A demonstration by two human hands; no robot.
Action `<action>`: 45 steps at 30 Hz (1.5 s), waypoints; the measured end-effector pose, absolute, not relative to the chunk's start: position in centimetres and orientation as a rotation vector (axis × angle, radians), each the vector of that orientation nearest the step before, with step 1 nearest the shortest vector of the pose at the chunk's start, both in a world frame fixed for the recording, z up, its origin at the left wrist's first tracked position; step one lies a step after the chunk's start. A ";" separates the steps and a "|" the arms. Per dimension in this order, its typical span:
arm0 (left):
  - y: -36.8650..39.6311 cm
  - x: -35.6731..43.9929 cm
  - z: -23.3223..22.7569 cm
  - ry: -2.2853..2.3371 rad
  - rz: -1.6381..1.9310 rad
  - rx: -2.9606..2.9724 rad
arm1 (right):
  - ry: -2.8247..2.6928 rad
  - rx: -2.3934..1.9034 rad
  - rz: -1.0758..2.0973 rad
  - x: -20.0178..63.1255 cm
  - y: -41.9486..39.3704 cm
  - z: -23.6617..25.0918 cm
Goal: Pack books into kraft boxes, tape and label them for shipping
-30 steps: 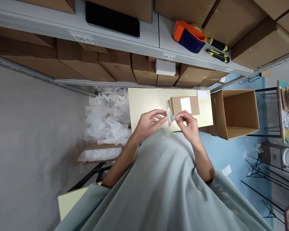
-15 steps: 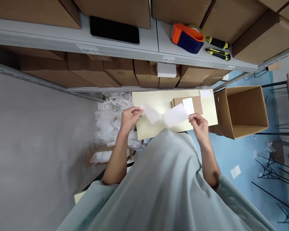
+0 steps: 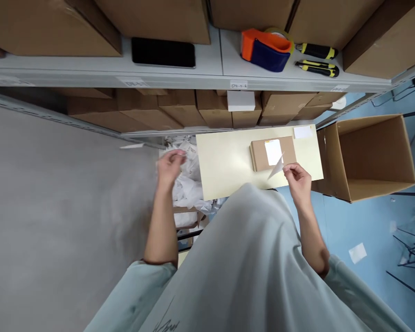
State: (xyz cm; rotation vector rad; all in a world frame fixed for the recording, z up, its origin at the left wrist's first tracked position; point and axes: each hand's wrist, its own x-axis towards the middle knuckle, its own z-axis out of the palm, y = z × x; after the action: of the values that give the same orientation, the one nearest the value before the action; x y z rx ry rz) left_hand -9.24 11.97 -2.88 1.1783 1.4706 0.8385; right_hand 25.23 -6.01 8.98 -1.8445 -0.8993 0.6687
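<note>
A small white sheet (image 3: 275,167), thin and seen nearly edge-on, is pinched at its lower corner between the thumb and fingertips of the right hand (image 3: 299,177). It slants up and away from that hand, its far tip reaching over the near edge of a flat brown cardboard parcel (image 3: 273,154). The parcel lies just beyond the right hand on a pale yellow tabletop (image 3: 228,161) and bears a white label (image 3: 273,152) on its upper face. A second small white slip (image 3: 303,132) rests on the table's far corner, further out from the same hand.

The left hand (image 3: 170,165) is well apart, off the table's left edge, blurred, with fingers curled loosely inward; whether it holds anything cannot be told. It hovers over a heap of crumpled white plastic bags (image 3: 185,184) lying below and beside it.

To the right of the right hand stands an open, empty-looking cardboard box (image 3: 370,157) on a blue floor (image 3: 339,221), where a loose white slip (image 3: 357,252) lies. Beyond both hands runs a grey shelf (image 3: 210,76) carrying brown cartons, a black phone (image 3: 163,52), an orange and blue tape dispenser (image 3: 265,44) and two yellow-and-black utility knives (image 3: 316,60).
</note>
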 end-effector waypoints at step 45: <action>-3.0 24.5 0.5 1.288 1.001 0.505 | -0.664 -1.659 1.450 42.0 -5.4 0.9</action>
State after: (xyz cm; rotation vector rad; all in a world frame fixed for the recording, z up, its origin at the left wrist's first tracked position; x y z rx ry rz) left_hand 24.49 -2.95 0.50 0.5046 1.2880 1.0007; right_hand 42.00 -5.44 0.91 -1.6587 -0.6643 1.4499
